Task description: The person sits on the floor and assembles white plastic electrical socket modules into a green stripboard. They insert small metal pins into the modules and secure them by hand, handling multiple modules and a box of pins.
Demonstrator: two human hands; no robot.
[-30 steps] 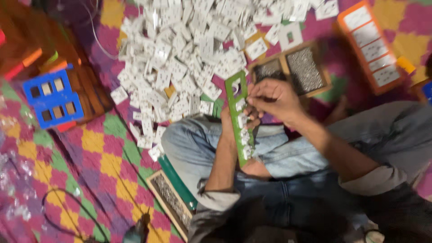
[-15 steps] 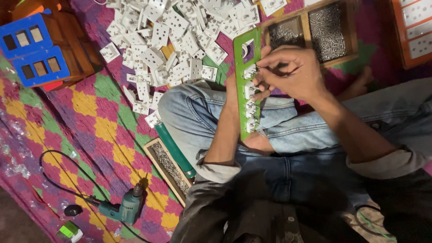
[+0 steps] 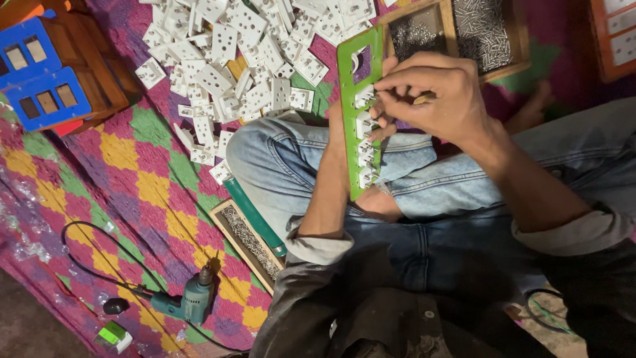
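A long green plastic panel (image 3: 354,73) stands on edge over my lap, with a row of white socket pieces (image 3: 364,142) set into it. My left hand (image 3: 381,200) grips its lower end from behind and is mostly hidden by the panel and my forearm. My right hand (image 3: 430,93) rests on the panel's upper half, fingertips pinched on one white socket piece (image 3: 366,97). I sit cross-legged in blue jeans on a patterned mat.
A heap of white socket pieces (image 3: 245,46) lies ahead. Wooden trays of small metal parts (image 3: 464,26) sit behind my right hand; another narrow tray (image 3: 248,240) lies by my left knee. A teal power drill (image 3: 189,301) with cord lies lower left. Blue panels (image 3: 40,86) rest on wooden boxes.
The view has shifted, so the drill and cord show at lower left. My right hand has stayed on the green panel, fingers working at the upper socket pieces.
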